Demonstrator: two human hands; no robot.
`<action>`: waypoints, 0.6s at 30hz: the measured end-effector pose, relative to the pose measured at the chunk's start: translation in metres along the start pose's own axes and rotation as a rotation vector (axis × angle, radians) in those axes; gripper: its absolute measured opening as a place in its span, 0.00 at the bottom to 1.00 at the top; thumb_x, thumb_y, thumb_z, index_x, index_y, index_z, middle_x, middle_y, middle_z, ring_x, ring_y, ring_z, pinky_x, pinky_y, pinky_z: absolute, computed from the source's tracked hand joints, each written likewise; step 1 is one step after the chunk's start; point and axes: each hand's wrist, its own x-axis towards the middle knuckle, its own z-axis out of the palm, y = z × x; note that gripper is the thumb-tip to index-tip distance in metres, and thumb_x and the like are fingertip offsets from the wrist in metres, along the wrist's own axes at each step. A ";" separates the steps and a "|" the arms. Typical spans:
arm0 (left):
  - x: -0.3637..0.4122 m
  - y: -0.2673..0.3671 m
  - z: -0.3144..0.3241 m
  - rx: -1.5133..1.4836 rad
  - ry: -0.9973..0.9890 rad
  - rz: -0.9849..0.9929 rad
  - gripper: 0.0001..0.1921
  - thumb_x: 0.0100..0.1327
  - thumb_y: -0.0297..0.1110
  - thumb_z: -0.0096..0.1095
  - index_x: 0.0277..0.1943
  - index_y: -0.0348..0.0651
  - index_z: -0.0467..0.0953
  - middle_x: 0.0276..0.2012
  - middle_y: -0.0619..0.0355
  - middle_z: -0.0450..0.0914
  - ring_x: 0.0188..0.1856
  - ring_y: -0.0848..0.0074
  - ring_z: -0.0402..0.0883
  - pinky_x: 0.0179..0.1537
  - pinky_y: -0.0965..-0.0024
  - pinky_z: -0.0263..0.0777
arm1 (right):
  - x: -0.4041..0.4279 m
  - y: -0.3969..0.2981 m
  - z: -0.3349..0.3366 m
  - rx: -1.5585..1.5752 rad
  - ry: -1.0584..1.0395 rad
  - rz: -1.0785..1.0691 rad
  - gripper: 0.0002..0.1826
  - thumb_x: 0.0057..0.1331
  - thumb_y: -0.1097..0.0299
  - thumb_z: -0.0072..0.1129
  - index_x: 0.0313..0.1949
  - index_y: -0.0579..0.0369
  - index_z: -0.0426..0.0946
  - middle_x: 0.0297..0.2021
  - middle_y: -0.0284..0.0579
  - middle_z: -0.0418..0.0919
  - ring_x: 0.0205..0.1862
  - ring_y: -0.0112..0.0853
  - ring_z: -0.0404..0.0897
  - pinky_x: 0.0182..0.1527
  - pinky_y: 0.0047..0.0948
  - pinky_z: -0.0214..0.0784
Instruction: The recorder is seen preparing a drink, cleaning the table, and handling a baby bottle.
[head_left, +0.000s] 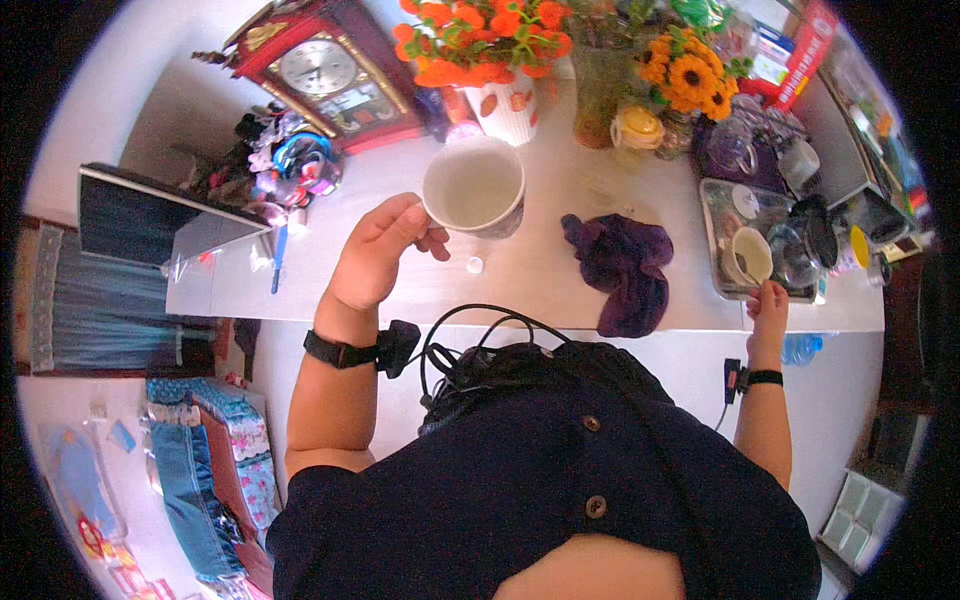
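My left hand (386, 244) grips a white mug (511, 214) by its handle, above the table. The mug is tilted so that its pale inside shows. Below it on the tabletop lies a small white round cap or lid (474, 265). My right hand (766, 304) is at the near edge of a metal tray (721, 281). Its fingers pinch a thin handle (754, 280) at a small cream cup (759, 251); whether this is a spoon or part of the cup is hard to tell. Something dark shows inside the cup. Between my hands lies a crumpled dark purple cloth (626, 266).
A glass pot with a black lid (796, 251) stands on the tray's right. Behind are a vase of orange flowers (504, 105), a yellow rose ornament (637, 129) and a wooden clock (330, 75). A monitor (161, 206) and a blue pen-like stick (280, 259) are left. Black cables (480, 307) hang at my waist.
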 end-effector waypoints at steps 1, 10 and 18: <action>-0.006 0.010 0.000 0.012 0.002 0.022 0.14 0.71 0.39 0.48 0.39 0.37 0.76 0.33 0.57 0.80 0.34 0.74 0.78 0.41 0.72 0.67 | -0.007 -0.008 0.004 0.025 0.021 0.030 0.20 0.69 0.54 0.52 0.52 0.54 0.68 0.32 0.40 0.79 0.24 0.21 0.71 0.28 0.19 0.63; -0.061 0.081 0.003 -0.025 0.079 0.098 0.15 0.71 0.39 0.49 0.40 0.33 0.75 0.31 0.56 0.78 0.32 0.74 0.78 0.37 0.73 0.71 | -0.050 0.003 0.012 0.508 0.170 0.203 0.17 0.72 0.50 0.44 0.28 0.42 0.60 0.17 0.29 0.63 0.17 0.20 0.61 0.18 0.18 0.53; -0.080 0.119 0.024 0.131 0.002 0.164 0.17 0.68 0.43 0.54 0.35 0.33 0.75 0.28 0.58 0.76 0.29 0.77 0.75 0.33 0.75 0.67 | -0.074 0.054 0.063 -0.369 -0.568 -0.123 0.09 0.67 0.64 0.56 0.36 0.55 0.69 0.24 0.35 0.69 0.24 0.23 0.66 0.27 0.24 0.62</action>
